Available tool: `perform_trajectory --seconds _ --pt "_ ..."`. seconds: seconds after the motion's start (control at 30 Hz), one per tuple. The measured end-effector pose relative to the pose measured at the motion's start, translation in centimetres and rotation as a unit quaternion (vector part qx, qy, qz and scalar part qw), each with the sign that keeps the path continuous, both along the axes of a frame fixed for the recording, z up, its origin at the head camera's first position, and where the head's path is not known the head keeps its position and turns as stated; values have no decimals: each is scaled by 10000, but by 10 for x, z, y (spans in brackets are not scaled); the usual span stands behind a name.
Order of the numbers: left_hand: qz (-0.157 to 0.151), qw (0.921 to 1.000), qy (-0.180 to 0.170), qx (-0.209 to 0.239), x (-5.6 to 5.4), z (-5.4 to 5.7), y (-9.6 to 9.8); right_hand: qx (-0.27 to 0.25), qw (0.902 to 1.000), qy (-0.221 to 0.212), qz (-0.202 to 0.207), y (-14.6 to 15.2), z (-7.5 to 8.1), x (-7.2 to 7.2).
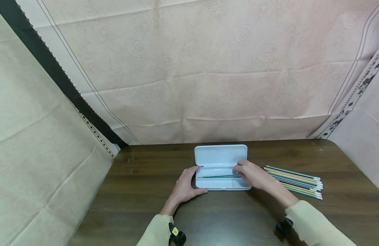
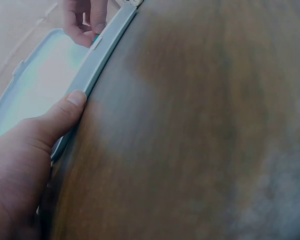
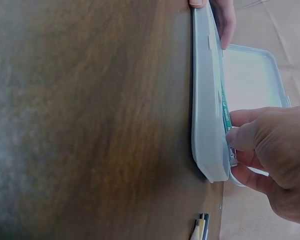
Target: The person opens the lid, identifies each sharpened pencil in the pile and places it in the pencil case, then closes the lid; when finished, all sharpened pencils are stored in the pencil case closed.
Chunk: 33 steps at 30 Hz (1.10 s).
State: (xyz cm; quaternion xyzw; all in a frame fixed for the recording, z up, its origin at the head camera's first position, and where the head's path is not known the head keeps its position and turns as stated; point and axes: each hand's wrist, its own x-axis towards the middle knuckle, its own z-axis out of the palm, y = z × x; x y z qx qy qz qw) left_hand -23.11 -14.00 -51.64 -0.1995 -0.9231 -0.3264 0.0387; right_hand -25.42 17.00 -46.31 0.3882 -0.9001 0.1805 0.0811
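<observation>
A light blue pencil case [image 1: 220, 155] lies on the table with its hinged lid raised at the back. My left hand [image 1: 187, 186] grips the case's left end, thumb along the front wall and fingers toward the hinge side. Inside the case, at its right part, my right hand [image 1: 254, 173] pinches a green pencil [image 3: 225, 111] near one end. The pencil runs lengthwise in the tray, its pointed end toward the left. In the left wrist view, the left thumb [image 2: 72, 102] presses on the case's front edge.
To the right of the case lies a bundle of pencils [image 1: 295, 181] in green, black and yellowish tones, side by side. The brown wooden table [image 1: 140, 205] meets a cream patterned cloth [image 1: 207, 85] behind, with more cloth at both sides.
</observation>
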Motion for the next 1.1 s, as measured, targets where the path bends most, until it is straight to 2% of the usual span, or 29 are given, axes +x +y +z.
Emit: perform_trajectory --seconds 0.27,0.47,0.7,0.8,0.93,1.1 --pt "-42 9999 101 114 1 2 1 -53 9999 78 112 1 -2 -1" --pt "-47 9999 72 70 0 1 1 -284 9989 346 -120 15 0 7" --pt "-68 9996 245 78 -2 -3 -1 -480 9951 656 -567 71 -1 32" --pt "-88 9994 339 74 -2 -4 -1 -489 9909 1097 -615 101 -7 46" --pt "-47 9996 268 58 -2 -4 -1 -562 9822 1644 -719 135 -19 63" --pt "-14 9998 181 76 0 -1 1 -595 9730 1924 -1124 163 -31 81"
